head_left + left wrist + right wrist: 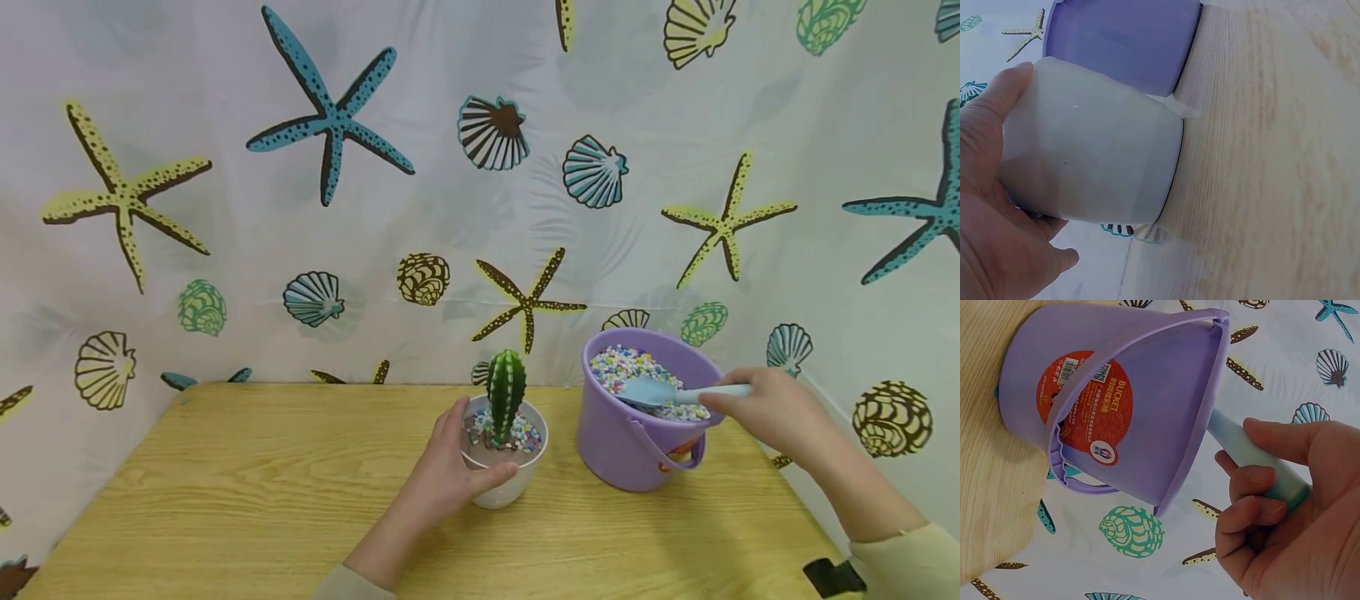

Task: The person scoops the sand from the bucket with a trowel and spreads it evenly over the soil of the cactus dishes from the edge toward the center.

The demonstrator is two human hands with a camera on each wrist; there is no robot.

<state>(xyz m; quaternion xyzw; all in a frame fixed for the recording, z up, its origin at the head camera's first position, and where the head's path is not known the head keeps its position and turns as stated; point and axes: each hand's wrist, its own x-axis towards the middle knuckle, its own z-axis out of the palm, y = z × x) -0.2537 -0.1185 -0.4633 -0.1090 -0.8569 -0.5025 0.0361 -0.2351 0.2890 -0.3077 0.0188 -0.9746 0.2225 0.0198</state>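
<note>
- Step in hand, judging by pose: R hand (pixel 776 412) is prob. scooping beads (pixel 626 362) from the purple bucket (pixel 618 446) w/ the blue shovel (pixel 648 392), while L hand (pixel 450 471) is steadying the white pot (pixel 501 498).
- R fingers: gripping the shovel handle, thumb lying along it, others curling under; shovel's bowl is resting on the beads nr bucket's left rim.
- L fingers: gripping the pot, curving round its left side, thumb reaching across the near rim; one fingertip is standing off the wall in left wrist view.
- Pot: standing upright on the table (pixel 300 467), right of mid & closer to the far edge; cactus (pixel 506 396) is rising from it, some beads lying round the base, greyish fill showing at front.
- Bucket: standing nr the table's far right corner, its handle (pixel 678 462) hanging low on the near right side.
- Next move is prob. calling for a level bowl, a lift clear of the rim, & a steady pot; tipping early would be risking spilt beads.
- Edges/room: patterned cloth (pixel 420 208) is hanging behind the far edge, so little space is remaining there. Only a narrow strip is separating pot & bucket; wood is stretching wide toward the left edge, giving more room that way.
</note>
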